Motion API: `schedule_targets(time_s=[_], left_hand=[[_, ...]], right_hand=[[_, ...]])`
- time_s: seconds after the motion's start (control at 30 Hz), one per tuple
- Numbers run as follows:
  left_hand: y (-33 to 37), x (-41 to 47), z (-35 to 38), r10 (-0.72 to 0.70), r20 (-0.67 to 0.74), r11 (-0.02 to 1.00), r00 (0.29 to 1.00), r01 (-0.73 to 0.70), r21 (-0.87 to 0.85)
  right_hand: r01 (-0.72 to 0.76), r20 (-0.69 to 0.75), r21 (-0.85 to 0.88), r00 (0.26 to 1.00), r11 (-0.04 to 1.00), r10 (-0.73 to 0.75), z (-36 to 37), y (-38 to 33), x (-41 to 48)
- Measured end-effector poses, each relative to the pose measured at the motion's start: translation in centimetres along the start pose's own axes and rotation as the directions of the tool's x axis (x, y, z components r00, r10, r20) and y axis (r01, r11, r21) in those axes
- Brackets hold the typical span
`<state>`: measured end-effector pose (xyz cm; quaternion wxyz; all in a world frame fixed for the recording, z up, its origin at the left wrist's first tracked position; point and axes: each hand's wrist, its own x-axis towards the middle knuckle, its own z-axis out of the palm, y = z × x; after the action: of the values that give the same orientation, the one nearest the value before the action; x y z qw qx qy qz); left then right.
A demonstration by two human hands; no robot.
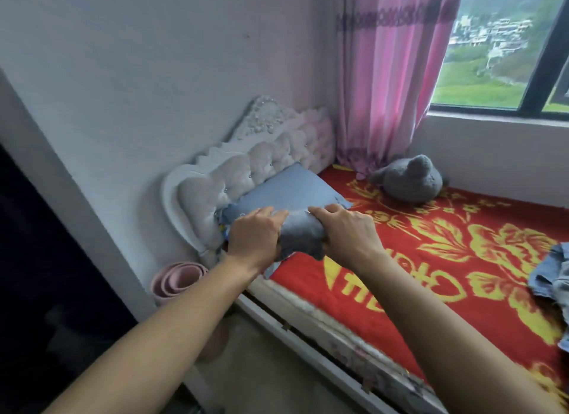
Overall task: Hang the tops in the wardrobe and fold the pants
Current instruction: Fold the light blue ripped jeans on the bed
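Red blanket with yellow flowers across the bed; blue pillow against white tufted headboard at far left; grey plush toy far right near pink curtain; pink basins stacked on the floor, left.

A folded grey fabric bundle sat on the red and yellow floral blanket near the bed's head end, gripped between the left hand and the right hand. Behind it a pale blue pillow leaned against the white tufted headboard. A grey plush toy lay farther back, below the pink curtain. Crumpled blue denim clothes lay at the blanket's right edge. Stacked pink basins stood on the floor left of the bed.
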<state>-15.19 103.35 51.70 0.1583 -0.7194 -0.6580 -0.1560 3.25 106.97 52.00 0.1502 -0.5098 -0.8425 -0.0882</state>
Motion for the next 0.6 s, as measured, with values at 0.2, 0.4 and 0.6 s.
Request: schedule_targets(time_s=[0.2,0.4,0.6], left_hand=[[-11.5,-13.3,-11.2,-0.122,-0.076,0.971,0.99,0.134,0.196],[-21.9,-27.6,-24.9,-0.274,-0.164,0.867,0.948,0.317,0.384],[-27.0,-34.5,-36.9,-0.316,-0.258,0.719,0.913,0.408,0.563]], right_hand=[[0.234,-0.1,0.041,0.968,0.971,-0.229,-4.8,-17.4,-2.2],[0.478,-0.233,0.063,0.861,0.876,-0.453,-12.4,-36.4,-5.4],[0.613,-0.414,0.047,0.731,0.789,-0.543,-20.4,-47.4,-6.1]])
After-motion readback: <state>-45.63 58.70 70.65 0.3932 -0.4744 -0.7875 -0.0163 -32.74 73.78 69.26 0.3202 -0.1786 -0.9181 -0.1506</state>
